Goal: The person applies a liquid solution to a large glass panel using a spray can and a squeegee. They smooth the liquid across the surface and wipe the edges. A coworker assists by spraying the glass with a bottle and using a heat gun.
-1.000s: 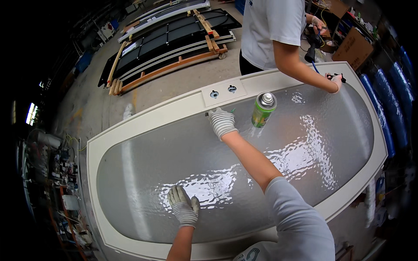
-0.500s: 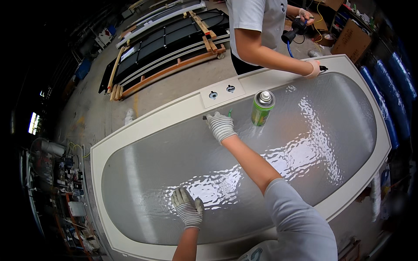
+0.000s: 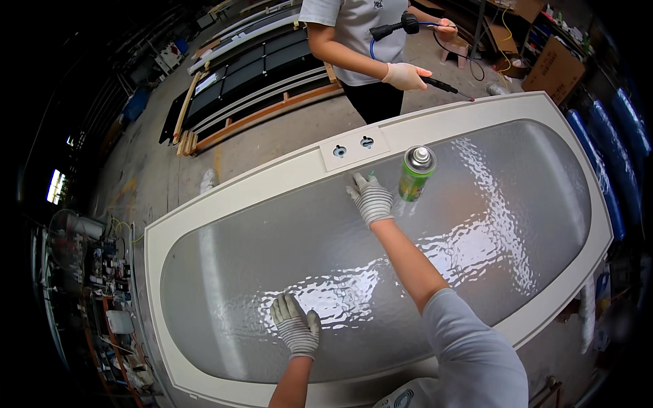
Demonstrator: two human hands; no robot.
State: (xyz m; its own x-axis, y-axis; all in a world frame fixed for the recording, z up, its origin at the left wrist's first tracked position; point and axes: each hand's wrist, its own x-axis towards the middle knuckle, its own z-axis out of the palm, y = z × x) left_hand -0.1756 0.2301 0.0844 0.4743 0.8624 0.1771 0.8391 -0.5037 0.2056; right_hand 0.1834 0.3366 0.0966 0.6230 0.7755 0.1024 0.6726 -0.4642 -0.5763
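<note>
A pale door panel (image 3: pixel 235 211) with a large rounded insert of textured glass (image 3: pixel 272 238) lies in front of me. My left hand (image 3: pixel 296 326), in a striped white work glove, rests flat on the glass with its fingers stretched out. Near the glass's far edge, my gloved right hand (image 3: pixel 374 199) is bent over the surface, closed round something mostly hidden. Only a small green bit (image 3: pixel 371 174) shows by its fingertips. Just right of that hand, a green spray can (image 3: pixel 415 175) with a silver top stands upright on the glass.
Across the panel a person (image 3: pixel 371 51) holds a black tool (image 3: pixel 441 84) and a blue-black cable. Two cutouts sit in a plate (image 3: pixel 354 146) on the far frame. Blue-wrapped rolls (image 3: pixel 598 163) stand at the right; a rack of dark panels (image 3: pixel 258 81) lies behind.
My right hand has shifted right along the far glass edge, towards the can. My left hand stays put. The other person has drawn back from the panel's far right corner, lifting the black tool.
</note>
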